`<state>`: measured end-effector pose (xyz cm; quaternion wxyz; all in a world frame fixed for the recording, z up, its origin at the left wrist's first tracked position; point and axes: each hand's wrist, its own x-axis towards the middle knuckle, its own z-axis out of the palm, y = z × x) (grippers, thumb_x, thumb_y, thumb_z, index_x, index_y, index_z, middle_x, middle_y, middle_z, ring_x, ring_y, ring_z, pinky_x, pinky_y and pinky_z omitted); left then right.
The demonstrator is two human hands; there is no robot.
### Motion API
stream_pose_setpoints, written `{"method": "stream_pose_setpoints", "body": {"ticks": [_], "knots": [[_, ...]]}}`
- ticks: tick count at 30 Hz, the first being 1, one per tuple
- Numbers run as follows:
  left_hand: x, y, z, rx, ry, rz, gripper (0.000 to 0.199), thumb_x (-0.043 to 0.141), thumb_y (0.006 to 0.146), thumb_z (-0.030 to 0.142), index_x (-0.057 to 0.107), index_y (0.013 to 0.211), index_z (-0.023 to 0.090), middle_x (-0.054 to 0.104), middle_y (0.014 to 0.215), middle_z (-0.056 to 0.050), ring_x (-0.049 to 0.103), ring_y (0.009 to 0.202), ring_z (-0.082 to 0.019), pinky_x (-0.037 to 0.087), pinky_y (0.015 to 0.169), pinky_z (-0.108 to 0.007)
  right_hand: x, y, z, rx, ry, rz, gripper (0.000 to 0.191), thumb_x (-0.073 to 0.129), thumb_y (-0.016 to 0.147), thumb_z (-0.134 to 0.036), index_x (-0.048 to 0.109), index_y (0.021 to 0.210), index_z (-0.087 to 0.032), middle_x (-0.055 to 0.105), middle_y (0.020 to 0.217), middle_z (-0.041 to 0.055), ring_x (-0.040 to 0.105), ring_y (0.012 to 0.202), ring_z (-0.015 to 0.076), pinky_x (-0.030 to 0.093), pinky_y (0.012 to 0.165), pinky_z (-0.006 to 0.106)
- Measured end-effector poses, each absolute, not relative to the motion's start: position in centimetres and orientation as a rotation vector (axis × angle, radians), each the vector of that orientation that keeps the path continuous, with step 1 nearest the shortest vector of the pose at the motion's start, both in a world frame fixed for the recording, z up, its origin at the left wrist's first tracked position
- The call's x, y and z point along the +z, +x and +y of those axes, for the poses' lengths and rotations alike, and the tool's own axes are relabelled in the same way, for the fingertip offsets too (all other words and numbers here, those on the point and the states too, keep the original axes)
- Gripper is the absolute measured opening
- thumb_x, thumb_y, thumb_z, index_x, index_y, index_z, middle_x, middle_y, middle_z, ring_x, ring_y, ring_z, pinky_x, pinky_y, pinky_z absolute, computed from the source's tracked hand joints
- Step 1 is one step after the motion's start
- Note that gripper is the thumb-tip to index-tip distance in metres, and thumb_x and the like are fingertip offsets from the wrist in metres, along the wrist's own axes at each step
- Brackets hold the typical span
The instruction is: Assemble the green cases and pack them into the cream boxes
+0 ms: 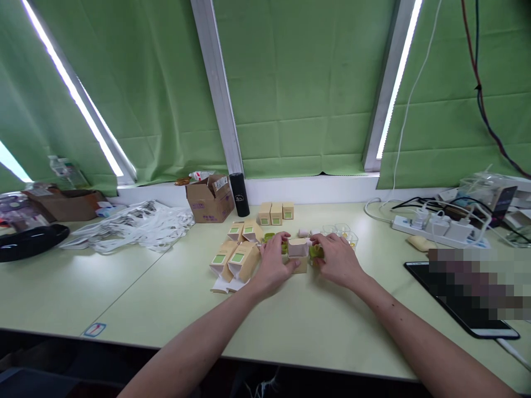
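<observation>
A small beige cardboard box (299, 266) stands upright on the table with its top flaps raised. My left hand (272, 262) is closed on its left side, thumb on the front. Just right of the box, my right hand (337, 258) pinches a small green object (317, 252), whose exact kind I cannot make out. More green pieces (269, 237) show behind my left fingers. To the left of my left hand lie several similar beige boxes (244, 260) with green labels, tilted, their white flaps sticking out. Small clear cups (342, 229) stand behind my right hand, partly covered by it.
Three closed beige boxes (276, 213) stand at the back near a black cylinder (239, 194) and an open brown carton (210, 199). White straps (133, 225) are heaped at left. A power strip (440, 232) and a tablet (448, 298) lie at right.
</observation>
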<state>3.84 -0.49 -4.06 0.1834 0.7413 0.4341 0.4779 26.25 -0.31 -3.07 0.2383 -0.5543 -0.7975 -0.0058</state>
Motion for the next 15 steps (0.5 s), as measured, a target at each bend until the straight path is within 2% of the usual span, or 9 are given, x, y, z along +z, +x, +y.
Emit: {"method": "stream_pose_setpoints", "body": {"ticks": [1,3,6,7,10,15], "knots": [[-3.9,3.8,-0.6,1.4,2.075,1.196,0.054,0.081,0.076,0.022,0.058,0.124,0.026,0.067,0.119,-0.011,0.061,0.113,-0.032,0.048,0.103,-0.051,-3.1,26.3,-0.3,-0.02,-1.511,-2.183,0.047,0.068,0.081,-0.015,0.062,0.127,-0.022,0.078,0.113,0.0086,0.062,0.111,0.0307,0.04,0.091,0.039],[-3.3,3.8,-0.8,1.497,2.06,1.123,0.04,0.075,0.083,0.023,0.057,0.119,0.026,0.064,0.119,-0.01,0.061,0.115,-0.03,0.05,0.102,-0.05,-3.1,26.4,-0.3,-0.029,-1.499,-2.181,0.043,0.066,0.084,-0.017,0.062,0.127,-0.022,0.078,0.114,0.0087,0.063,0.11,0.0306,0.039,0.09,0.039],[-2.6,3.6,-1.1,1.594,2.105,1.016,0.01,0.068,0.089,0.022,0.06,0.096,0.023,0.061,0.118,-0.01,0.06,0.12,-0.03,0.049,0.106,-0.05,-3.2,26.5,-0.2,-0.035,-1.504,-2.19,0.042,0.063,0.085,-0.016,0.062,0.126,-0.021,0.078,0.114,0.0084,0.063,0.109,0.0301,0.039,0.089,0.039],[-2.4,3.6,-1.2,1.6,2.122,1.0,0.006,0.067,0.089,0.023,0.061,0.089,0.023,0.061,0.12,-0.011,0.06,0.122,-0.03,0.049,0.107,-0.051,-3.2,26.5,-0.2,-0.034,-1.511,-2.192,0.042,0.063,0.084,-0.015,0.062,0.126,-0.021,0.078,0.113,0.0081,0.063,0.109,0.03,0.038,0.088,0.039],[-2.5,3.5,-1.2,1.552,2.14,1.002,0.011,0.069,0.091,0.025,0.07,0.081,0.022,0.064,0.125,-0.012,0.062,0.124,-0.032,0.051,0.108,-0.055,-3.1,26.5,-0.3,-0.04,-1.531,-2.204,0.045,0.062,0.082,-0.014,0.062,0.126,-0.021,0.078,0.111,0.0083,0.063,0.109,0.0301,0.038,0.088,0.038],[-3.2,3.6,-0.9,1.495,2.132,1.029,0.016,0.066,0.096,0.028,0.083,0.095,0.026,0.07,0.132,-0.012,0.069,0.117,-0.03,0.056,0.108,-0.056,-2.8,26.2,-0.7,-0.059,-1.564,-2.226,0.048,0.064,0.079,-0.012,0.062,0.126,-0.02,0.078,0.109,0.0095,0.065,0.105,0.0307,0.038,0.086,0.038]]}}
